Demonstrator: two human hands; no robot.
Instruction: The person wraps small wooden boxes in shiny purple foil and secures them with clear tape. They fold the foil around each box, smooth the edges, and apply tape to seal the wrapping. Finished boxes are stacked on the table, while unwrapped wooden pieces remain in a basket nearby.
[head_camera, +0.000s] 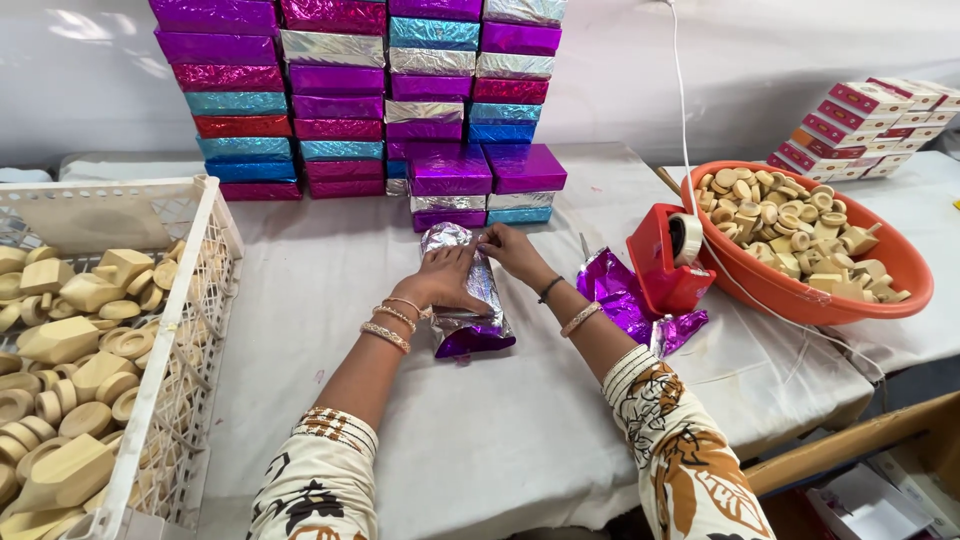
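The box (468, 300) at mid-frame was half-wrapped in crinkly purple-silver foil. Left hand (445, 278) pressed flat on it, right hand (510, 250) pinched its top edge, hiding the fold.

Cream sleeves printed with brown, orange and black leaf patterns and striped cuffs are worn on both arms. Several gold bangles are seen at the left hand's (445, 280) wrist; one gold bangle and a dark thread band at the right hand's (512, 252).

Glossy, crinkled foil wraps the box (470, 300) and the stack (360, 100). Matt white cloth covers the bench (480, 430). Smooth plastic: crate (190, 300), orange basin (900, 270). Pale matt wooden pieces (70, 340).
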